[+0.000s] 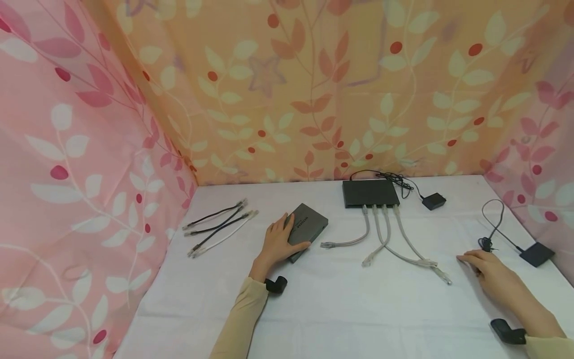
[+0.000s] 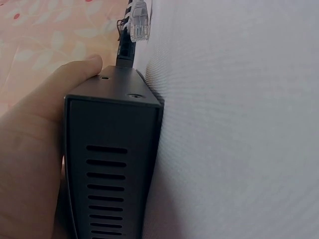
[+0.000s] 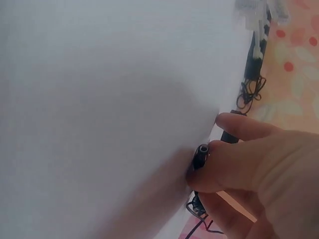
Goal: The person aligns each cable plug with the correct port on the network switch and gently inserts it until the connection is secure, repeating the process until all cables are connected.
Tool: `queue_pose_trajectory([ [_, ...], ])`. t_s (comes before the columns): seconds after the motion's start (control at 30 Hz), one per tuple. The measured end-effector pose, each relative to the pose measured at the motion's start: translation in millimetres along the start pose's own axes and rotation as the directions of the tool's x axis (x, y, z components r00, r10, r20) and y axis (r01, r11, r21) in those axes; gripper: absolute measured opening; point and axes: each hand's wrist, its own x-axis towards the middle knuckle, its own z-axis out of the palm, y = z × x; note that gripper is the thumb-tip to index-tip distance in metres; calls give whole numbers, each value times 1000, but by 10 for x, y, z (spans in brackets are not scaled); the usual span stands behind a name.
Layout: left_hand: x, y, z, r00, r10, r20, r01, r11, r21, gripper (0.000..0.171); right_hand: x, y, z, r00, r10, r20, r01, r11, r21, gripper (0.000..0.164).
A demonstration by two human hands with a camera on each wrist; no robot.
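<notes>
My left hand (image 1: 277, 242) grips the grey network switch (image 1: 309, 225), fingers at its far left edge and thumb across its top. In the left wrist view the slotted side of the switch (image 2: 107, 164) faces the camera, close to the white cloth. At the right of the table my right hand (image 1: 498, 279) pinches the black barrel plug (image 3: 201, 155) of a power cord, its round tip poking out past the fingers. The cord's tied bundle (image 1: 486, 243) lies just beyond the hand, leading to a black power adapter (image 1: 536, 254).
A black box (image 1: 370, 193) stands at the back with several grey network cables (image 1: 380, 234) plugged into its front. A second adapter (image 1: 433, 201) lies beside it on a coiled cord. Several short cables (image 1: 219, 227) lie at the left. Patterned curtains (image 1: 314, 99) enclose the table.
</notes>
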Motion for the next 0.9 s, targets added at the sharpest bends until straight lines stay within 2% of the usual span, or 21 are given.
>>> queue_pose_trajectory([
  [0.17,-1,3,6,1000,-11,12,11,1000,-1,100,-10,48,-21,1000,-2,29,3,1000,-18,43],
  [0.37,1,-2,16,1000,-12,6,12,1000,-2,99,0,101,-54,1000,-16,-15,15,999,-47,33],
  [0.53,0,1,13,1000,-19,13,19,1000,-2,99,46,116,-94,994,-55,-90,50,997,-51,18],
  [0.67,0,6,5,1000,-24,18,24,1000,0,99,89,64,-154,977,-87,-194,83,996,-29,15],
  [0.73,0,6,4,1000,-23,17,23,1000,2,99,120,24,-189,973,-84,-217,84,996,-12,14],
  [0.9,-5,9,-7,1000,-15,9,15,1000,0,98,228,-100,-287,984,-53,-170,60,997,40,18],
])
